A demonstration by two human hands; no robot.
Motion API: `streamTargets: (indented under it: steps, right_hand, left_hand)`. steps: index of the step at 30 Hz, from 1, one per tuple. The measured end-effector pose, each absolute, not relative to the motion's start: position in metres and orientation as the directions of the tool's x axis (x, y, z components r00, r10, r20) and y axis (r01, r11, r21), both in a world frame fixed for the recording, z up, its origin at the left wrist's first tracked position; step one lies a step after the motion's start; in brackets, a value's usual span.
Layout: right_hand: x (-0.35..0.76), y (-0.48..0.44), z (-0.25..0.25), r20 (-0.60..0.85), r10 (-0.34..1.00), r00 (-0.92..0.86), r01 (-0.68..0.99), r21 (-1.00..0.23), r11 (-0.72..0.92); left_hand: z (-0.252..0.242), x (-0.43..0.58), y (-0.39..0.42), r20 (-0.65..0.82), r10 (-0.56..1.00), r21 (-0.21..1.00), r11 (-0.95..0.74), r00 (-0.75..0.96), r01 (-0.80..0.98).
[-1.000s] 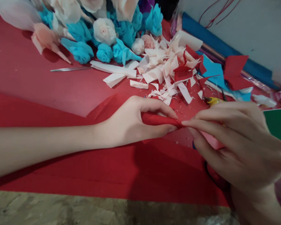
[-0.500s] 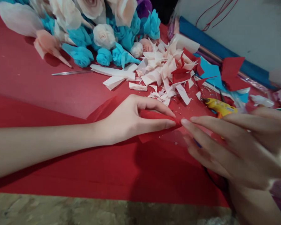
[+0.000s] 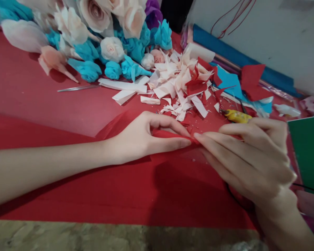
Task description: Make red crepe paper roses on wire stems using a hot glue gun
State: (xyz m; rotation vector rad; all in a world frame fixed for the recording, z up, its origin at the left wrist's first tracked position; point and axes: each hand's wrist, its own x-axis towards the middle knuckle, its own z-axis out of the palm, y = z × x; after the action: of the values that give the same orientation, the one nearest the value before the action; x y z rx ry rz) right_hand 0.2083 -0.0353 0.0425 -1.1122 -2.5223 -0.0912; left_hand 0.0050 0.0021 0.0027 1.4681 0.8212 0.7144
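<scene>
My left hand (image 3: 138, 141) pinches a folded piece of red crepe paper (image 3: 163, 134) between thumb and fingers. At the paper's right end, my right hand (image 3: 253, 160) has its fingertips closed on the narrow tip, close to my left fingertips; its thumb is hidden. Under both hands lies a wide red paper sheet (image 3: 107, 195). Just beyond the fingers are scattered scraps of cream and red paper (image 3: 184, 82).
Behind the scraps stand several paper roses (image 3: 112, 49) in cream, blue and peach. Thin metal rods (image 3: 78, 88) lie left of the scraps. A yellow glue gun (image 3: 237, 116) is behind my right hand, and a green board (image 3: 307, 153) is at the right. Blue rolled paper (image 3: 240, 57) lies along the wall.
My right hand has shifted left and its fingers have drawn closer together at the paper's tip. My left hand keeps its pinch. The view has shifted slightly, showing more of the green board.
</scene>
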Motion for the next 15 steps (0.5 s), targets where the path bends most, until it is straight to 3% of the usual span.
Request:
streamTargets:
  steps: [3, 5, 9, 15]
  right_hand:
    - [0.208, -0.035, 0.046, 0.349, 0.603, -0.717, 0.66, 0.062, 0.749]
    - [0.207, -0.033, 0.05, 0.315, 0.589, -0.745, 0.642, 0.095, 0.761]
    - [0.207, -0.029, 0.054, 0.238, 0.651, -0.721, 0.673, 0.017, 0.74]
    - [0.211, -0.027, 0.049, 0.157, 0.714, -0.682, 0.693, -0.169, 0.7]
  left_hand:
    - [0.002, 0.005, 0.001, -0.007, 0.814, 0.997, -0.04, 0.581, 0.068]
    - [0.002, 0.005, 0.001, 0.033, 0.813, 0.995, -0.079, 0.581, 0.054]
    - [0.004, 0.006, 0.002, 0.062, 0.807, 0.99, -0.123, 0.587, 0.064]
    - [0.002, 0.004, 0.001, 0.004, 0.791, 0.996, -0.06, 0.612, 0.071]
